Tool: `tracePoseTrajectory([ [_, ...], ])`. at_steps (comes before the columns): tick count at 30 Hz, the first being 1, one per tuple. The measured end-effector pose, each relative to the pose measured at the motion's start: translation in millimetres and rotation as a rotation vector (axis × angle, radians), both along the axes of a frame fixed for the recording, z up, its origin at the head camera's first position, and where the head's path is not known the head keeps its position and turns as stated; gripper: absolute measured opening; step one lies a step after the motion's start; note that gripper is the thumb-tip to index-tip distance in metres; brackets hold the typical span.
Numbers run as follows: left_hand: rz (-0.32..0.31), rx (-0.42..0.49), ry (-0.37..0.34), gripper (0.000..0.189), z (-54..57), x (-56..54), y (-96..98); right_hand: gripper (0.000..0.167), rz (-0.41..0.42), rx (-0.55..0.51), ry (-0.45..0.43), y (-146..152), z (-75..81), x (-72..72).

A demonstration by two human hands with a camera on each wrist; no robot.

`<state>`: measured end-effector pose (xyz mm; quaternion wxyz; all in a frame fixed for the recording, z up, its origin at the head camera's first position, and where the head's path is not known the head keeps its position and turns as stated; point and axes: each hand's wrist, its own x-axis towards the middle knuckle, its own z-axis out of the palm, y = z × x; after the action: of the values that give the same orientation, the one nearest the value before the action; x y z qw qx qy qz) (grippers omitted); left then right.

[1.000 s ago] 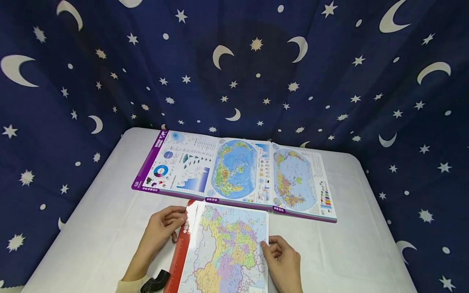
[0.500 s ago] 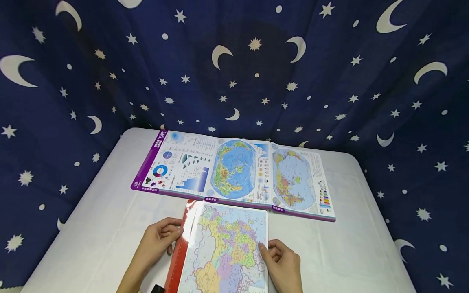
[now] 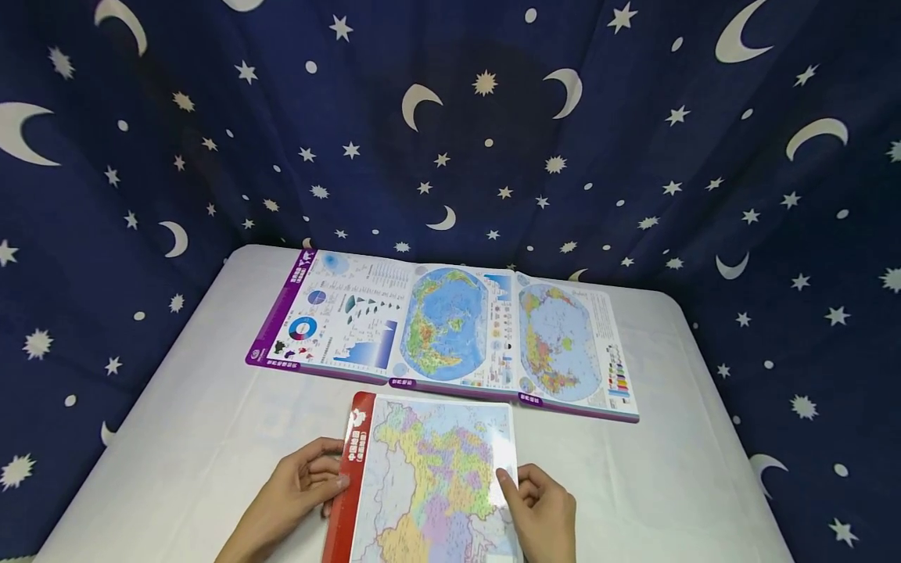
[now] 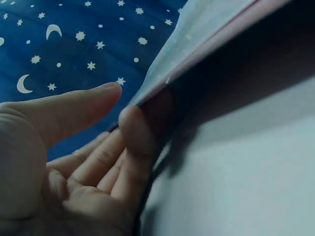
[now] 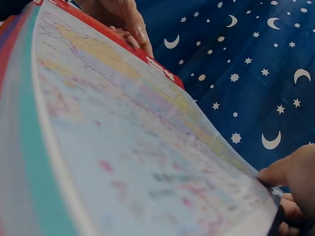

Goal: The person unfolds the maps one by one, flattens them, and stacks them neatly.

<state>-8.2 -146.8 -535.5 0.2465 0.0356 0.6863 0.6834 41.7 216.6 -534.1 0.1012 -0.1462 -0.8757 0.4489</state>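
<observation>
The left hand [image 3: 292, 483] and right hand [image 3: 543, 510] pinch the map [image 3: 435, 485], maybe holding it up, so moving it needs both.

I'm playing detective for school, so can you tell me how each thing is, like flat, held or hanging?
Glossy rectangular map with red strip: held at both sides, left edge lifted.
Long glossy map with purple edging: spread out, lying flat.
Left hand: holding the red edge.
Right hand: pinching the opposite edge.
White table cloth: spread, lightly creased.
Dark blue fabric curtain with pale moons and stars: hanging.
</observation>
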Motion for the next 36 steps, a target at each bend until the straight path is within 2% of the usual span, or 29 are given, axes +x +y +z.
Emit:
tracePoseTrajectory([
  [4, 0.009, 0.055, 0.019, 0.055, -3.6, 2.0, 0.9, 0.025, -0.013, -0.008, 0.022, 0, -0.6, -1.6],
  [7, 0.023, 0.051, 0.021, 0.052, -4.7, 2.8, 1.6, 0.026, -0.019, -0.007, 0.018, -1, -0.6, -2.4],
  [9, 0.026, 0.021, 0.038, 0.048, -5.2, 3.3, 2.0, 0.026, -0.02, -0.005, 0.012, -1, -0.5, -2.7],
  [13, 0.007, -0.065, 0.145, 0.036, -7.2, 4.2, 5.4, 0.026, -0.022, -0.017, -0.007, -1, 0.9, -2.8],
  [17, 0.016, -0.121, 0.207, 0.029, -7.1, 5.6, 10.7, 0.024, -0.01, -0.025, 0.002, -1, 1.9, -3.6],
  [22, 0.066, -0.175, 0.185, 0.031, -5.6, 7.6, 14.5, 0.019, -0.004, -0.066, 0.003, 1, 4.4, -4.3],
  [26, 0.082, -0.206, 0.175, 0.027, -4.9, 7.6, 15.3, 0.02, 0.003, -0.115, -0.011, 2, 6.3, -3.5],
  [28, 0.067, -0.203, 0.181, 0.027, -4.6, 7.4, 14.6, 0.023, 0.007, -0.127, -0.014, 2, 6.6, -2.7],
  [33, -0.05, -0.142, 0.222, 0.03, -4.2, 7.5, 9.4, 0.038, 0.008, -0.128, -0.01, 2, 6.1, 0.5],
  [36, -0.089, -0.101, 0.234, 0.031, -4.8, 6.7, 7.3, 0.039, 0.005, -0.125, -0.009, 2, 5.6, 1.5],
])
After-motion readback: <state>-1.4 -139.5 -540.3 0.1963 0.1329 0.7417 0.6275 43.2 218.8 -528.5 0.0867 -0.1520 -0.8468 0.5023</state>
